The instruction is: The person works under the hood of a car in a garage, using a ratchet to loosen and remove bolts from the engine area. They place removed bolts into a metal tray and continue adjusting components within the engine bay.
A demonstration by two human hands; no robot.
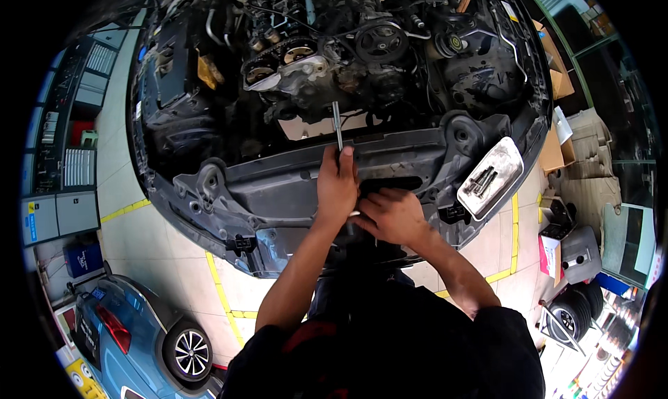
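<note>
Right hand rests half-curled, gripping nothing visible, beside the left hand, which is clenched on a metal rod standing over the front panel, tip toward the engine. Likely seating the rod; next needs steady alignment.

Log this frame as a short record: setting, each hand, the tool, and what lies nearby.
Setting: open engine bay of a car, seen from above
Left hand: fingers closed around a slim metal rod tool standing up toward the engine
Right hand: on the front crossmember, beside the left hand; what it grips is hidden
Nearby: metal tray with bolts, resting to the right on the car's front edge
</note>
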